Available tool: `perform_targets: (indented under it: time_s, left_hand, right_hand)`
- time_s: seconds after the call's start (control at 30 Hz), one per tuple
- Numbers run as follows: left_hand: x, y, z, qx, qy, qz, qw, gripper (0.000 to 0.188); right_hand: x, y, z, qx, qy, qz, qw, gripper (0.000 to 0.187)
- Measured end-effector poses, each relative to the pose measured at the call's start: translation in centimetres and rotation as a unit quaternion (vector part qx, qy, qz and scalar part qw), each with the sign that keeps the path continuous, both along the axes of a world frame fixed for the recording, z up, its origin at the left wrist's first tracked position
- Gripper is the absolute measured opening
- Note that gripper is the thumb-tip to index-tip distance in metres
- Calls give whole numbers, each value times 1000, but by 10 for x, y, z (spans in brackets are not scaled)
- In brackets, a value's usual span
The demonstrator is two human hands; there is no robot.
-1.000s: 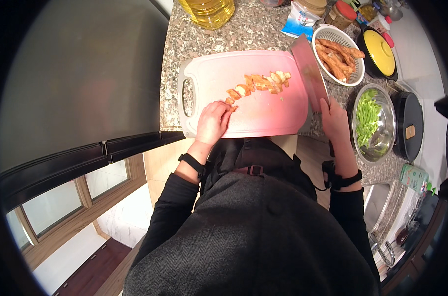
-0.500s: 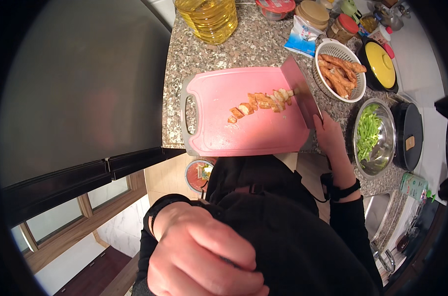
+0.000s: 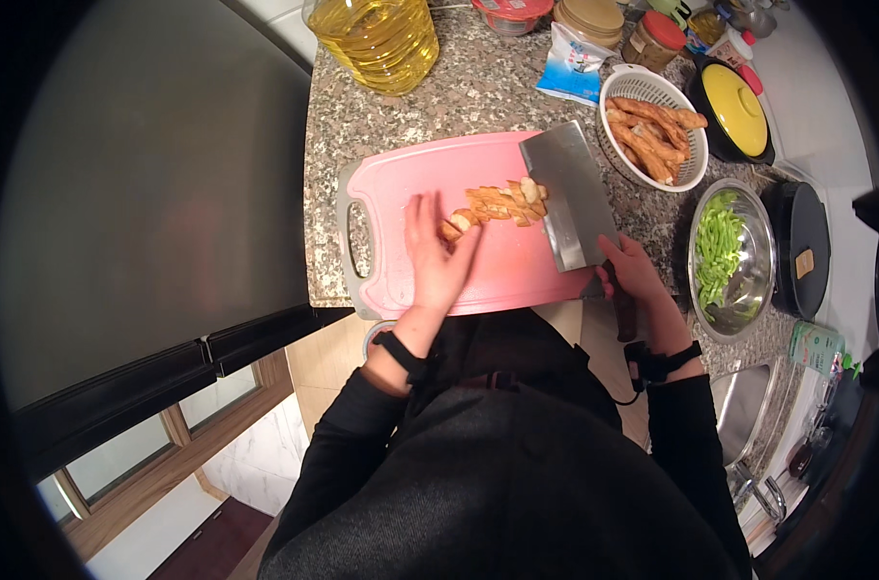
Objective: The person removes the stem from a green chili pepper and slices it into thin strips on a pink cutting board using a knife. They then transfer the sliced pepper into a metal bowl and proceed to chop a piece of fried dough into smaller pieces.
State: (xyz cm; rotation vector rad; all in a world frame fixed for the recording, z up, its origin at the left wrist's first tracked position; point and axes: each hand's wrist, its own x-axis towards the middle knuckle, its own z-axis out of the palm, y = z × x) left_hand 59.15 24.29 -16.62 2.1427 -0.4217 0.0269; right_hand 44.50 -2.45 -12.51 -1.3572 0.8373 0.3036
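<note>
My right hand (image 3: pixel 639 271) is closed round the dark handle of a cleaver (image 3: pixel 572 198). The cleaver's broad blade lies tilted over the right side of a pink cutting board (image 3: pixel 517 280), its edge close against the right end of a row of chopped fried dough stick pieces (image 3: pixel 502 203). At the left end of that row, my left hand (image 3: pixel 439 261) is over the board with thumb and fingers apart, near the pieces; whether it touches them I cannot tell. More fried dough sticks (image 3: pixel 657 140), longer ones, lie in a white plastic basket (image 3: pixel 699 172) beyond the blade.
Right of the board stands a steel bowl (image 3: pixel 763 300) of cut green vegetables (image 3: pixel 719 251). Beside it are a black lidded pan (image 3: pixel 807 227) and a pot with a yellow lid (image 3: pixel 735 111). An oil jug (image 3: pixel 377 43), a blue-white packet (image 3: pixel 570 72) and jars line the back. A sink (image 3: pixel 739 406) is at lower right.
My left hand has come up from near my body to the board and opened. The cleaver has shifted left and tipped flatter, against the pieces. The whole view has shifted slightly.
</note>
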Motion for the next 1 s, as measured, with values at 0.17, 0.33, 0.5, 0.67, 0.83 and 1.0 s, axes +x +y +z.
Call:
perform_targets:
  time_s: [0.17,0.33,0.5,0.67,0.83,1.0]
  left_hand:
    - [-13,-36,6,137,-4,-18,990,91]
    - [-15,-54,9,125,-46,-7,991,84]
    - [-21,-69,2,35,-32,28,998,79]
    - [-19,-74,-1,-34,-23,20,999,79]
    - [-16,-89,18,-37,-69,-1,997,76]
    - [-28,-125,62,-41,-101,-72,991,77]
  right_hand:
    - [9,18,-15,36,-12,43,998,26]
    - [19,44,-18,20,-36,93,995,26]
    - [20,66,-14,53,-32,97,993,24]
    - [19,69,-7,74,-51,71,993,23]
    - [18,66,5,88,-85,20,992,23]
    - [-11,40,27,96,-125,-19,987,22]
